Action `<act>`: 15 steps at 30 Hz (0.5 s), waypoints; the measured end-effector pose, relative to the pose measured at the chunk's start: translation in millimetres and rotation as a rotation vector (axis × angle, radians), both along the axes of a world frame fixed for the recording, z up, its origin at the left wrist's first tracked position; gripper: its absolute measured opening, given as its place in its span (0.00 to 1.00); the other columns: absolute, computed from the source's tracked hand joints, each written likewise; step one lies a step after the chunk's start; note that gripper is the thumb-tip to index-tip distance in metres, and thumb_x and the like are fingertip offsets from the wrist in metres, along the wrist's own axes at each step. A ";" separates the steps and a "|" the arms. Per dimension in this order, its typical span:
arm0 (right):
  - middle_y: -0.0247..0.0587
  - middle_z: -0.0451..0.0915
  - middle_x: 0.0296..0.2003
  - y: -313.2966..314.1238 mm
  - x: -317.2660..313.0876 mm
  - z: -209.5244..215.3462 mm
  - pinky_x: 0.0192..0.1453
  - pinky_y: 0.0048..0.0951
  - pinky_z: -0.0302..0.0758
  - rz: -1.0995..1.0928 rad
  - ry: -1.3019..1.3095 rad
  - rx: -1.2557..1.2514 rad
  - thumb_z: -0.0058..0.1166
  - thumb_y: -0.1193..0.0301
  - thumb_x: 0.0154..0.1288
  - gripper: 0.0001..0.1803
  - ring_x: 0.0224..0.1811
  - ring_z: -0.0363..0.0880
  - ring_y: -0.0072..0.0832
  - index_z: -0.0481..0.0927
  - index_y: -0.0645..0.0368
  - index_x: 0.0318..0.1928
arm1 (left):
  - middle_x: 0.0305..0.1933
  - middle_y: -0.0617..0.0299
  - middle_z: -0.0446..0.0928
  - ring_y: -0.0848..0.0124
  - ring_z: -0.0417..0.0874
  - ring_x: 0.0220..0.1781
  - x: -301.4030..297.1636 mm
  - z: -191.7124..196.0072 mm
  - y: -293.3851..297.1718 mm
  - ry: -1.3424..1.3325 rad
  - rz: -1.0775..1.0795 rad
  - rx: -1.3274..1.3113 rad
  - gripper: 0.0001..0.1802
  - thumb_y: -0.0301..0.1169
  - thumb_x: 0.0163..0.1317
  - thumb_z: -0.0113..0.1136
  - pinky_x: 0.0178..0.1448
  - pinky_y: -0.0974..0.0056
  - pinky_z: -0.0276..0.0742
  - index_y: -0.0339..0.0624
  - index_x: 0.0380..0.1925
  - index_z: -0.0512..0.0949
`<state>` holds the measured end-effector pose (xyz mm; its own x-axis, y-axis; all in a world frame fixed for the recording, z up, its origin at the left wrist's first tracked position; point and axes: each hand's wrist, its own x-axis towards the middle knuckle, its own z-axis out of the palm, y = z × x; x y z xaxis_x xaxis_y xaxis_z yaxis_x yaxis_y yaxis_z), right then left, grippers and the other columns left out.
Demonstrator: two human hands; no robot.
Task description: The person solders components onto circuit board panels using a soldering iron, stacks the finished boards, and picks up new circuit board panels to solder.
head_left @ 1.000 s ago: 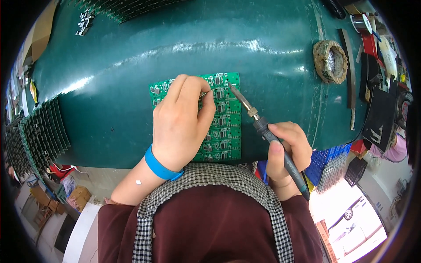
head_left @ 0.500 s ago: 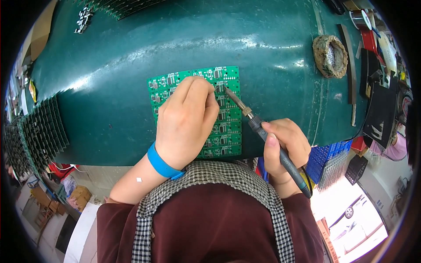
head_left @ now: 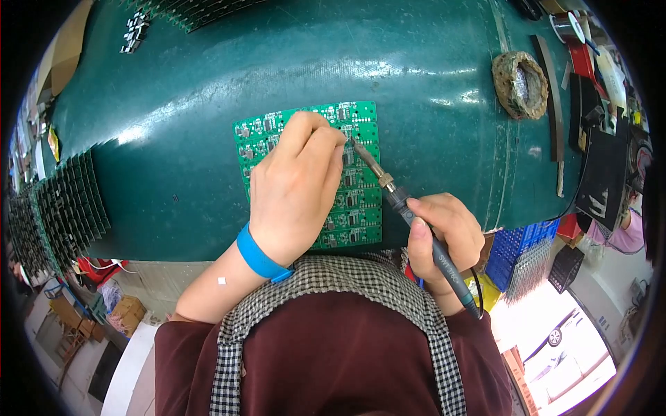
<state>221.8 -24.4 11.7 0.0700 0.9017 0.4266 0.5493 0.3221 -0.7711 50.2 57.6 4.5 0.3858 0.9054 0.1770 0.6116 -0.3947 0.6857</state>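
A green printed circuit board panel (head_left: 357,220), divided into rows of small boards with dark chips, lies on the green work surface in front of me. My left hand (head_left: 291,184) hangs over its left and middle part and covers several of its boards. Thumb and fingers are pinched together near the upper right of the panel; whatever they hold is hidden or too small to make out. My right hand (head_left: 447,232) is wrapped round the dark handle of a soldering iron (head_left: 373,166). The iron's tip meets the panel close beside my left fingertips.
On the right stands a rough, ring-shaped holder (head_left: 520,84), beside a dark bar (head_left: 549,97) and a solder spool (head_left: 569,28). Stacked circuit board panels (head_left: 69,201) stand at the left. Small metallic parts (head_left: 134,32) lie at the far left. A blue crate (head_left: 513,255) sits below the right edge.
The soldering iron and my right hand have shifted slightly left, bringing the tip nearer my left fingertips. My left fingers have changed their pose a little over the panel.
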 end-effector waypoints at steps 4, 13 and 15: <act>0.45 0.79 0.22 -2.8 1.3 -0.5 0.22 0.26 0.73 -0.014 -0.007 0.024 0.58 0.78 0.51 0.07 0.19 0.77 0.32 0.79 0.66 0.33 | 0.38 0.57 0.73 0.62 0.77 0.30 0.6 4.0 0.1 0.005 -0.017 -0.040 0.06 0.19 0.53 0.59 0.31 0.62 0.73 0.38 0.31 0.74; 0.45 0.79 0.22 1.8 4.8 0.2 0.22 0.26 0.73 -0.040 -0.023 0.064 0.58 0.79 0.50 0.07 0.19 0.77 0.32 0.79 0.67 0.33 | 0.37 0.56 0.72 0.57 0.79 0.32 -3.9 7.5 -3.2 0.033 0.016 0.027 0.08 0.19 0.52 0.59 0.31 0.59 0.75 0.38 0.32 0.72; 0.45 0.79 0.22 3.0 4.1 -1.4 0.22 0.26 0.73 -0.034 -0.011 0.065 0.58 0.79 0.50 0.07 0.19 0.77 0.32 0.79 0.67 0.33 | 0.37 0.56 0.72 0.57 0.79 0.32 -4.6 7.3 -3.1 0.037 0.001 0.070 0.08 0.19 0.52 0.59 0.32 0.59 0.75 0.38 0.32 0.72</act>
<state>225.9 -21.4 10.3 0.0951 0.8691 0.4854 0.5694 0.3525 -0.7427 45.6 54.4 11.8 0.3923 0.8919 0.2252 0.6362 -0.4399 0.6338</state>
